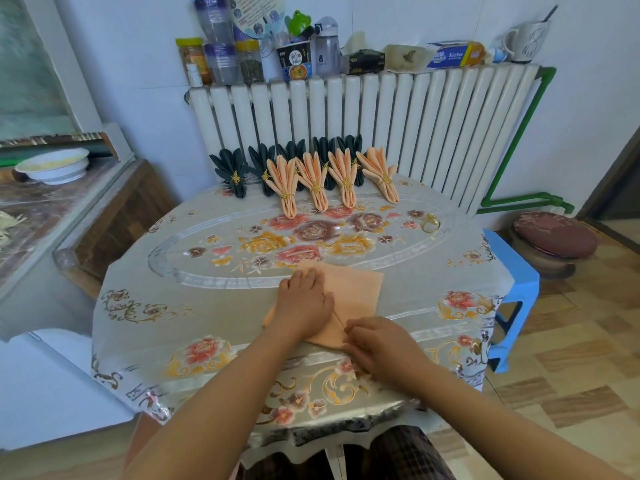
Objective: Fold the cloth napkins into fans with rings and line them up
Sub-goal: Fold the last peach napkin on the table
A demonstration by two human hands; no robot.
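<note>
Head view shows the peach napkin (349, 299) near the table's (214, 306) front edge, lying diagonally, left hand (304, 303) pressing flat, right hand (377, 341) pinching its near corner.

"Kitchen" reads in white on the blue-and-yellow box (453, 55) lying on top of the radiator (363, 109). The instant noodle cup (295, 60), jar labels and the poster (256, 12) on the wall carry print too small or blurred to read.
</note>
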